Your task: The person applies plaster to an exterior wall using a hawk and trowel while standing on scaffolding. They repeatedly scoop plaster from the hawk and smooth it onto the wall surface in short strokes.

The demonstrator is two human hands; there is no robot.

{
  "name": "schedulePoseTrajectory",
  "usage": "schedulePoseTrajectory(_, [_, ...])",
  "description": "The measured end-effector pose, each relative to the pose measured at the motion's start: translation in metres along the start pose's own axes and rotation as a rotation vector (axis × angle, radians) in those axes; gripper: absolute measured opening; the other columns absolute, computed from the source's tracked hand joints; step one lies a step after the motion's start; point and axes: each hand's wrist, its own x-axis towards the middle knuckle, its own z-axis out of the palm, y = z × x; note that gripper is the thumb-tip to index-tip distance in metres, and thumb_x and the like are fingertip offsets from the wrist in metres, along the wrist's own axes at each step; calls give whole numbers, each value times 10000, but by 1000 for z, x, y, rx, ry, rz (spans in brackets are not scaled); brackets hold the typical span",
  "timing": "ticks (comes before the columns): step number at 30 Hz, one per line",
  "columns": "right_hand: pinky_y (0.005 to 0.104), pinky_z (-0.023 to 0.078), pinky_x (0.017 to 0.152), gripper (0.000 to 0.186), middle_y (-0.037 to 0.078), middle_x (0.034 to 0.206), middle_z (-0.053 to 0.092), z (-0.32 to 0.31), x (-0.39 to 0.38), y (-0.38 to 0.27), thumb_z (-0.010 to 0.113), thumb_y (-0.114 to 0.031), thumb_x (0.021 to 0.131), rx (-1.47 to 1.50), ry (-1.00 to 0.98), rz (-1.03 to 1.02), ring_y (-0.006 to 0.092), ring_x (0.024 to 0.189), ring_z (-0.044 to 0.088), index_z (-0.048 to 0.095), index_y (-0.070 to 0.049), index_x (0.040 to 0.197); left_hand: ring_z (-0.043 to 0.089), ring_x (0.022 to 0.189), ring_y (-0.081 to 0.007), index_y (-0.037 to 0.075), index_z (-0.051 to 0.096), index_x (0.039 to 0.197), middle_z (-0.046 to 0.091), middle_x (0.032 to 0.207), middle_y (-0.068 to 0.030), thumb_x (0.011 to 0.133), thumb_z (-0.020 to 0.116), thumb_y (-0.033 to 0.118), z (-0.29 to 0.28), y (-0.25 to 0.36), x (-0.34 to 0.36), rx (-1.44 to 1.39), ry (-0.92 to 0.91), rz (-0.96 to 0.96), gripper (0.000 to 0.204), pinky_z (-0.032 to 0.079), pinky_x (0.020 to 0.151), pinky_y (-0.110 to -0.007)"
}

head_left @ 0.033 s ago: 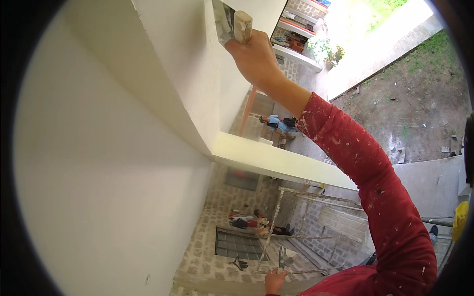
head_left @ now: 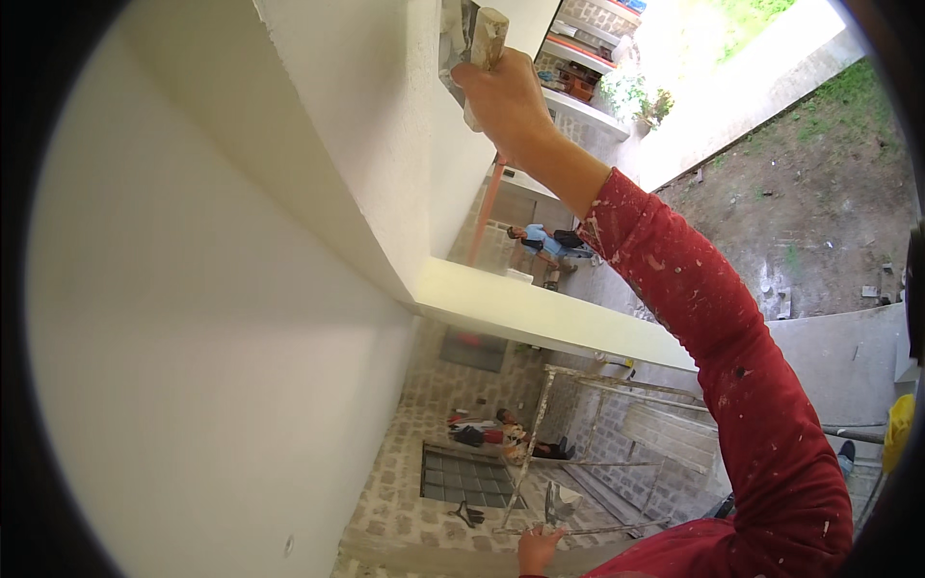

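Note:
My right hand (head_left: pixel 511 101) is raised at the top of the view, its fingers closed round the pale, worn wooden handle of a trowel (head_left: pixel 489 37). The trowel's metal blade, smeared with white paste, stands close to the face of a white beam (head_left: pixel 371 125); whether it touches cannot be made out. Low in the view, my left hand (head_left: pixel 538 553) is small and partly cut off by the lower edge. It appears closed on a metal blade with white paste (head_left: pixel 557 503), whose handle is hidden. My right sleeve is red and spattered with white.
A smooth white surface (head_left: pixel 212 337) fills the left side. A cream ledge (head_left: pixel 540 313) crosses the middle. Below are a scaffold frame (head_left: pixel 541 414), a dark glove (head_left: pixel 469 514) and a barred window (head_left: pixel 467 474). Two people, one in blue (head_left: pixel 540 237), are farther off.
My right hand and the trowel have shifted a little to the right and up along the beam. My left hand with its blade stays nearly where it was.

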Motion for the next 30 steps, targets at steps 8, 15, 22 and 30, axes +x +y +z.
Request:
schedulePoseTrajectory(8, [380,567,660,229,135,818,694,9,83,11,598,-123,1045,26,-123,291,229,795,704,671,91,1081,691,1132,-472,-2,750,1267,724,1232,-311,893,754,604,8,-2,-10,28,-45,-47,712,552,965,-518])
schedulePoseTrajectory(15, [459,562,715,264,197,1002,668,14,9,-5,659,-136,903,-89,-115,-199,275,776,668,667,85,1048,697,1127,-464,34,749,1285,719,1253,-304,910,750,566,8,-1,-12,54,-53,-47,651,558,960,-515])
schedulePoseTrajectory(22, [411,490,598,226,133,787,610,0,63,16,635,-135,931,153,-46,47,213,680,603,647,91,939,702,1123,-457,70,749,1303,713,1274,-297,927,745,529,15,3,-11,60,-75,-48,594,564,954,-511])
schedulePoseTrajectory(30, [459,540,759,262,192,971,644,28,12,-17,614,-78,955,-94,-61,-158,294,858,658,642,121,1124,707,1118,-449,111,748,1324,707,1298,-290,946,740,486,21,-17,-12,100,-59,3,532,570,948,-507])
